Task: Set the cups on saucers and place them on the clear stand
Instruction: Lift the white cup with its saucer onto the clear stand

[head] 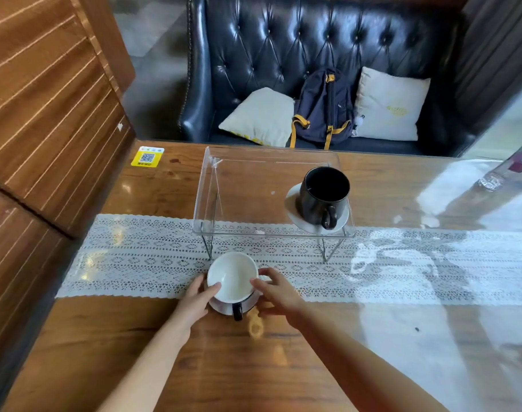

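A clear stand [233,185] stands on the wooden table over a lace runner. On its right part sits a black cup [323,196] on a white saucer [292,205]. In front of the stand a cup with a white inside and a black handle [233,276] rests on a second white saucer [248,306]. My left hand [197,301] grips that cup and saucer from the left, thumb on the cup's rim. My right hand [276,289] holds them from the right, fingers at the rim and saucer edge.
A white lace runner [135,257] crosses the table [135,337] under a glossy cover. A yellow QR sticker [147,157] lies at the far left. A wooden wall panel [46,114] borders the left side. Behind is a black sofa with pillows and a backpack [325,111].
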Tool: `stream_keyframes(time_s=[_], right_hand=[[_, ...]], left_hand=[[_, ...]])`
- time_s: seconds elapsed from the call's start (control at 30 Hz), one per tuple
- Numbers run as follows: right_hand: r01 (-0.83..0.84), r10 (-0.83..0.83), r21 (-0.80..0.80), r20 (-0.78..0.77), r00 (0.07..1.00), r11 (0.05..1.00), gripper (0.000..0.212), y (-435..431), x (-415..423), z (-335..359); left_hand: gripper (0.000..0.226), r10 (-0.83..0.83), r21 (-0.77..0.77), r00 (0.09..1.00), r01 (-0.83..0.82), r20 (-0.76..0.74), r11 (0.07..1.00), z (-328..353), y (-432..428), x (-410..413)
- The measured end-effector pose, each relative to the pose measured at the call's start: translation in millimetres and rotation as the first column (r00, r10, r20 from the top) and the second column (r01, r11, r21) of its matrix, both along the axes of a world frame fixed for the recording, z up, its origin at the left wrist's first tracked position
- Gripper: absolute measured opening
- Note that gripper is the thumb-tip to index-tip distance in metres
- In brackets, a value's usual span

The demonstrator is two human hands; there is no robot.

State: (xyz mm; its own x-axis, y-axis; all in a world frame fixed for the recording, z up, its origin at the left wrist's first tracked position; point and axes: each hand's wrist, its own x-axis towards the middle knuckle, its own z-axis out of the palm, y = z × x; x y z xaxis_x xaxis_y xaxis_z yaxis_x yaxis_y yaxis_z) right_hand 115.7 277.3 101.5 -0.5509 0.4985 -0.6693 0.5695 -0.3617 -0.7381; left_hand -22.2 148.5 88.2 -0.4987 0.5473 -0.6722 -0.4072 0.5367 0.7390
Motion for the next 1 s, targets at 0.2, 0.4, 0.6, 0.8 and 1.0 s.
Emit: stream_keyframes(time_s=[0.2,0.4,0.6,0.8,1.0], right_hand=[[0.029,-0.028,0.015,-0.023,0.999,0.999,0.045,-14.8,17.7,-11.0],[-0.033,0.036,0.067,-0.048,0.998,0.997,0.045,-35.3,49.5,0.1],[0.039,0.064,0.354,-0.274,0.96,0.935,0.044,-2.6,35.7,79.6],[0.086,0.103,0.539,-0.311,0.945,0.838,0.052,38.8,-2.7,125.2],[0.041,0.104,0.62,-0.195,0.975,0.784,0.036,63.5,-35.7,119.2]], left_hand=[[0.068,-0.147,-0.08,0.985,0.14,-0.085,0.987,-3.1,-15.9,-1.4],[0.069,-0.318,-0.123,0.925,0.298,-0.209,0.947,17.3,-41.2,12.5],[0.047,-0.186,0.153,0.862,0.288,-0.472,0.945,103.1,-20.3,2.7],[0.046,-0.144,0.168,0.779,0.305,-0.61,0.938,150.9,33.9,-32.4],[0.02,-0.188,0.105,0.774,0.311,-0.605,0.944,137.3,80.6,-62.0]])
